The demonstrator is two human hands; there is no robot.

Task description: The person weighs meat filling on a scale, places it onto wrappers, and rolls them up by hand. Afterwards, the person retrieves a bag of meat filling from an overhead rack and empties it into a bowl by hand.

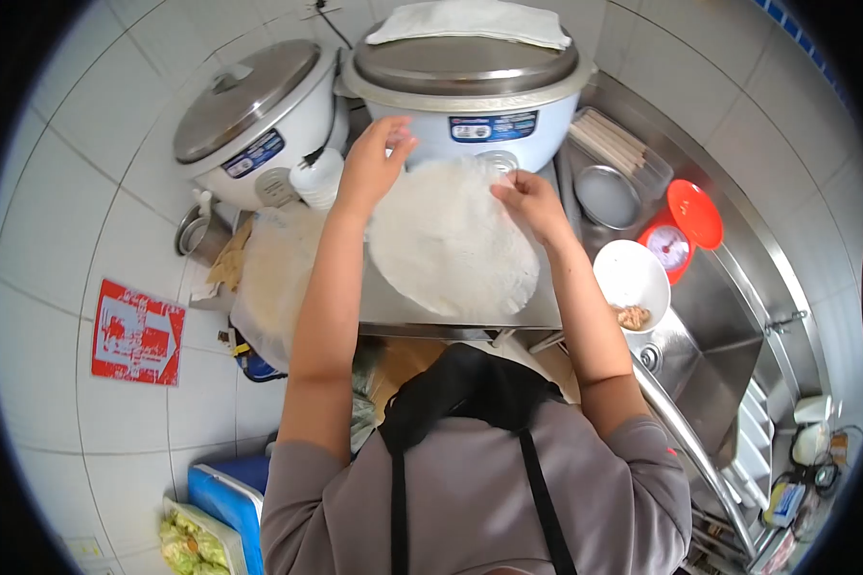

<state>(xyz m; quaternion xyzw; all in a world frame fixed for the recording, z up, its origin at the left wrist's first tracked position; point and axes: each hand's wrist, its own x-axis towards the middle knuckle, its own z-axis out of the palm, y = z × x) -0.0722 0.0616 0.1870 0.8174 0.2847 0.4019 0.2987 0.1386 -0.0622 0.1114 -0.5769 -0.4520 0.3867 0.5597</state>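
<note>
A large, roundish, whitish sheet or flat bag [451, 240] with a mottled surface lies over the front of the steel counter; I cannot make out its exact kind. Its upper right edge is pinched between the thumb and fingers of my right hand [532, 199]. Above its upper left edge, my left hand [379, 158] is raised with thumb and fingers apart, holding nothing I can see. To the left is a clear plastic bag [283, 273] with pale contents. Just behind both hands stands a big white rice cooker [422, 129] with a steel lid.
A second rice cooker [249, 120] stands at back left, beside a white container [318, 180]. On the right are a round metal tin [607, 196], a red kitchen scale [668, 246], a white bowl [631, 273] with pinkish pieces, and a steel sink [724, 359]. A folded cloth [470, 21] tops the big cooker.
</note>
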